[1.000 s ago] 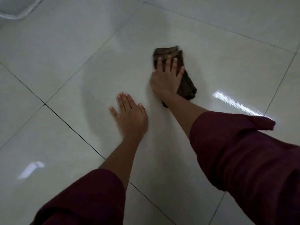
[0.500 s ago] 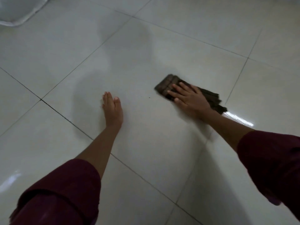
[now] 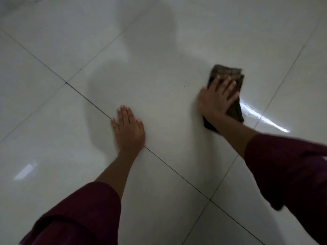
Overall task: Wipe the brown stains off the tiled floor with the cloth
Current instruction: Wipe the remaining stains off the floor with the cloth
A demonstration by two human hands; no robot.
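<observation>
On the glossy tiled floor (image 3: 159, 50), seen from the head camera, both hands are down and planted. The right hand (image 3: 216, 99) lies flat on the brown cloth (image 3: 228, 75), fingers straight and slightly spread, palm pressing the fabric onto the tile. The folded cloth pokes out beyond the fingertips and again past the heel of the hand, beside the wrist. Just to the right of that hand, a bright streak of reflected light (image 3: 261, 117) cuts across the tile.

Over to the left, well apart from the cloth, the left hand (image 3: 129, 129) rests palm-down on the bare floor, fingers straight and held close together, thumb out to the side. It sits right across a dark grout line (image 3: 177, 172) that runs diagonally beneath it. Between the two hands, a tiny dark speck (image 3: 184, 87) shows on the tile, near the right hand's thumb side. Dark red sleeves (image 3: 79, 214) cover both forearms. The picture is blurred, so no brown stains can be made out.
</observation>
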